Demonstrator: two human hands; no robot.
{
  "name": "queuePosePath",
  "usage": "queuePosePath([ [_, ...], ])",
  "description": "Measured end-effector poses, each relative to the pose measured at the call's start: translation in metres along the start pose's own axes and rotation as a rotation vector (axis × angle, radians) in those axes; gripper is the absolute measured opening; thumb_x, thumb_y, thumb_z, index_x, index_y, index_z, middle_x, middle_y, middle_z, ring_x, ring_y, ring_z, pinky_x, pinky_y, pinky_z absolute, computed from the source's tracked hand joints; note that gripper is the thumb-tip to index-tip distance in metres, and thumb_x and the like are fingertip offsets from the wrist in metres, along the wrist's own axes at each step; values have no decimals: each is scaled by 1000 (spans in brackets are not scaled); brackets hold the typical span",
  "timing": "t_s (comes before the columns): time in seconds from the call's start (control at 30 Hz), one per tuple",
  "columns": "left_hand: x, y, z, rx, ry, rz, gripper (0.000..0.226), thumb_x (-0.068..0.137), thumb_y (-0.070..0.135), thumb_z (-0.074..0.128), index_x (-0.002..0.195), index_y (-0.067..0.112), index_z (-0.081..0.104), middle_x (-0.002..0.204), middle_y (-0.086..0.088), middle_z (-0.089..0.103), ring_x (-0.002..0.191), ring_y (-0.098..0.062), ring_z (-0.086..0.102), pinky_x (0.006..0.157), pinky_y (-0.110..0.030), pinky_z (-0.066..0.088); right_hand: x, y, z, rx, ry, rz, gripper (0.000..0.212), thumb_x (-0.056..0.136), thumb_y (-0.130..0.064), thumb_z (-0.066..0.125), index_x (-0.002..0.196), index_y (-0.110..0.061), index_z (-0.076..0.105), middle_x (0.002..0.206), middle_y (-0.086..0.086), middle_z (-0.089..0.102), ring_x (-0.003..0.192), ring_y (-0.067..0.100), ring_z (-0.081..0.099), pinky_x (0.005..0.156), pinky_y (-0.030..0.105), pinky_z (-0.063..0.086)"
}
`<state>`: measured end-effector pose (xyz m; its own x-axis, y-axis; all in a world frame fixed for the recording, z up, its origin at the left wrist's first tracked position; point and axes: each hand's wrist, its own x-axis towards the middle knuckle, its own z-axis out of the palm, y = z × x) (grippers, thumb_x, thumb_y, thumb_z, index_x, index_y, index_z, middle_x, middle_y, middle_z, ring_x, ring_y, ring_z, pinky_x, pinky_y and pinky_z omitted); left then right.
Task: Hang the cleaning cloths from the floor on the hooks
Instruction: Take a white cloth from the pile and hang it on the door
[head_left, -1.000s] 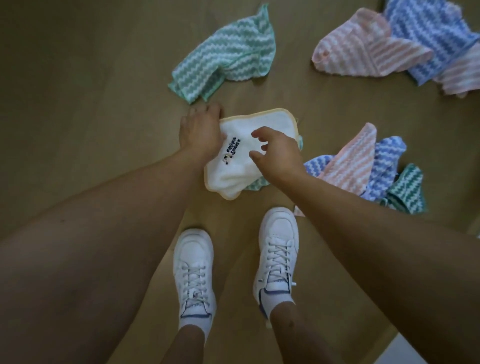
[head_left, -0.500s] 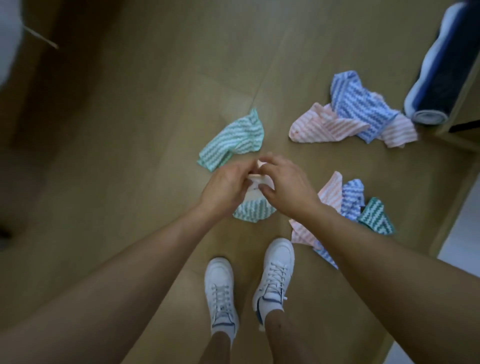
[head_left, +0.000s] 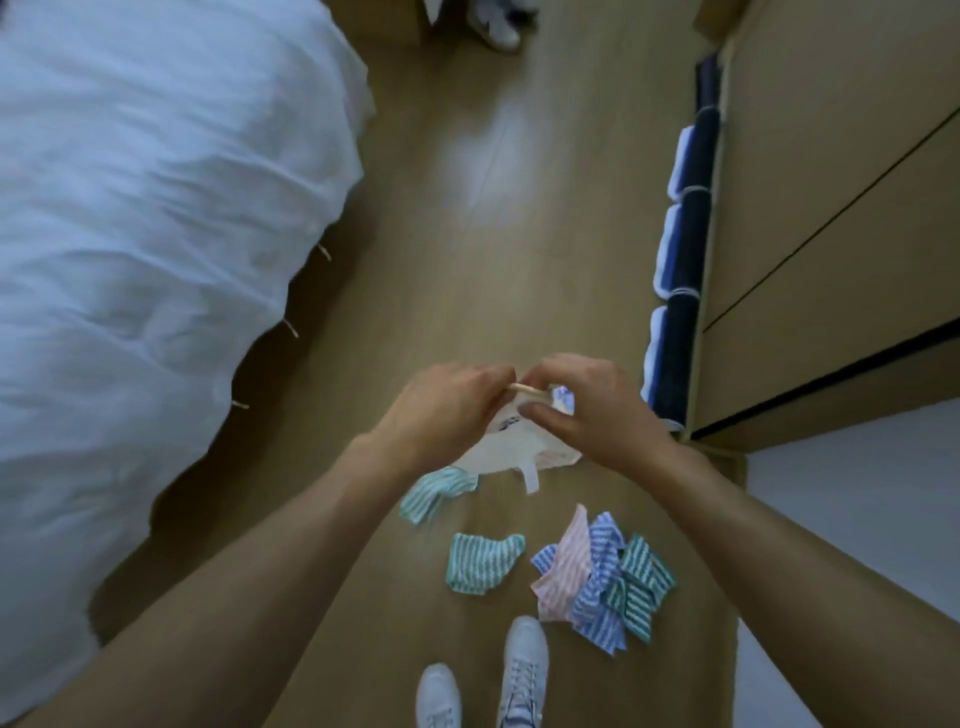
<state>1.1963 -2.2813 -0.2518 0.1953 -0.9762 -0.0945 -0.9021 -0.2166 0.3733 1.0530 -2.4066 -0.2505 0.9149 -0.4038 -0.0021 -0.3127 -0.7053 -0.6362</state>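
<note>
A white cloth with a yellow hem (head_left: 519, 449) hangs in the air between my hands, its white loop dangling below. My left hand (head_left: 441, 410) pinches its top edge from the left, and my right hand (head_left: 592, 410) pinches it from the right. On the floor below lie a light green striped cloth (head_left: 436, 491), a second green striped cloth (head_left: 480, 569), and a heap of pink, blue and dark green striped cloths (head_left: 602, 582). No hooks are in view.
A bed with a white duvet (head_left: 145, 234) fills the left side. A wooden cabinet (head_left: 831, 208) runs along the right, with dark rolled items (head_left: 685, 249) at its foot. My white shoes (head_left: 519, 675) stand at the bottom. Another person's shoes (head_left: 498, 23) show at the top.
I have stood up with the white cloth, lifting it from the floor. The view has risen, so the bed and cabinet appear. Both hands still hold the cloth's top edge.
</note>
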Motion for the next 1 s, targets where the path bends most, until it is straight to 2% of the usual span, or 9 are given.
queuePosePath([
  [0.2, 9, 81, -137, 87, 122, 66, 22, 101, 33, 44, 102, 21, 62, 94, -2, 70, 85, -26, 64, 71, -40, 54, -26, -65, -154, -92, 124, -31, 8, 86, -24, 70, 83, -18, 65, 78, -4, 62, 74, 14, 57, 71, 37, 48],
  [0.43, 19, 168, -231, 77, 246, 226, 18, 98, 35, 52, 115, 28, 55, 92, 4, 69, 82, -20, 64, 70, -35, 51, -65, -115, -264, -180, 333, -50, 13, 88, -22, 69, 82, -11, 70, 76, -1, 60, 69, 14, 55, 66, 34, 46],
  [0.5, 23, 193, -244, 83, 282, 297, 20, 96, 38, 55, 113, 28, 54, 90, 6, 68, 80, -17, 62, 62, -30, 42, -76, -126, -283, -205, 396, -39, 14, 89, -25, 67, 85, -12, 71, 78, -1, 60, 71, 15, 56, 68, 37, 47],
  [0.6, 31, 225, -257, 119, 336, 371, 14, 98, 36, 51, 98, 25, 58, 74, 8, 56, 72, -18, 56, 55, -28, 30, -99, -138, -306, -249, 478, 24, 16, 91, -29, 64, 87, -15, 71, 80, -4, 60, 73, 13, 55, 68, 38, 48],
  [0.67, 37, 241, -263, 136, 341, 421, 16, 100, 35, 47, 94, 25, 59, 70, 9, 50, 70, -19, 55, 58, -31, 35, -117, -141, -319, -307, 513, 78, 17, 91, -29, 62, 85, -15, 70, 78, -6, 58, 72, 11, 53, 67, 36, 47],
  [0.77, 45, 261, -269, 162, 318, 517, 19, 102, 37, 41, 93, 27, 55, 71, 5, 58, 68, -22, 59, 63, -36, 48, -147, -144, -331, -371, 560, 175, 16, 92, -29, 62, 82, -18, 68, 75, -10, 53, 69, 9, 50, 61, 28, 38],
  [0.83, 48, 272, -270, 174, 303, 595, 21, 102, 38, 39, 94, 26, 54, 71, 4, 59, 64, -22, 58, 59, -35, 46, -168, -150, -334, -402, 584, 252, 17, 92, -30, 62, 82, -18, 69, 75, -9, 54, 69, 10, 50, 61, 26, 35],
  [0.93, 47, 285, -271, 183, 299, 704, 19, 102, 38, 39, 94, 27, 53, 65, 6, 53, 59, -19, 53, 51, -30, 32, -197, -162, -333, -439, 628, 363, 18, 92, -31, 62, 83, -18, 70, 78, -6, 60, 72, 10, 53, 65, 29, 42],
  [1.0, 42, 290, -273, 171, 280, 793, 18, 102, 37, 38, 95, 27, 52, 64, 6, 52, 59, -20, 53, 50, -30, 36, -217, -177, -328, -437, 693, 441, 17, 92, -31, 62, 83, -19, 71, 78, -7, 61, 72, 9, 54, 67, 30, 44],
])
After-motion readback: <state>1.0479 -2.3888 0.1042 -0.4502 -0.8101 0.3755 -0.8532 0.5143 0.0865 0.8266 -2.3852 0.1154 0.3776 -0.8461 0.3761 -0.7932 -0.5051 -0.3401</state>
